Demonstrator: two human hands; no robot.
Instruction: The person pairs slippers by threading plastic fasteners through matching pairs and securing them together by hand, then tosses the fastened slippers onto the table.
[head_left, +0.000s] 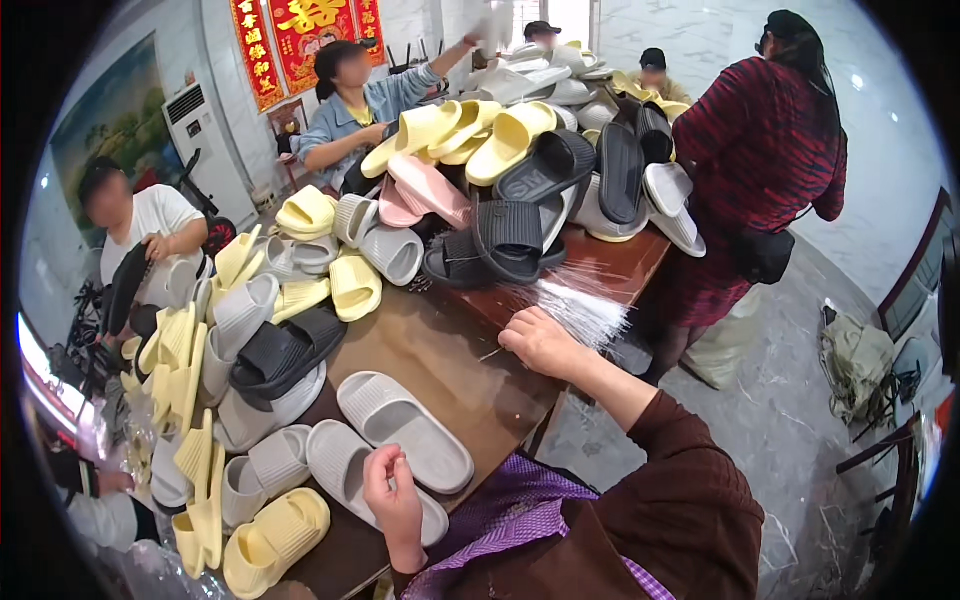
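My left hand (393, 492) is raised over a grey slide slipper (335, 458), its fingers curled together; anything in them is too small to make out. A second grey slide slipper (405, 430) lies alongside, toward the table's middle. My right hand (545, 342) rests on the table at the near end of a bundle of thin white plastic strands (585, 310). Its fingertips are bent down and pressed together, and what they grip, if anything, cannot be made out. Behind the bundle sits a black slide slipper (508, 240).
Heaps of yellow, grey, black and pink slippers (430, 190) cover the far and left parts of the brown table (440, 345). A person in a dark red striped top (745, 140) stands at the right; others work around the table. A pale sack (720, 345) is on the floor.
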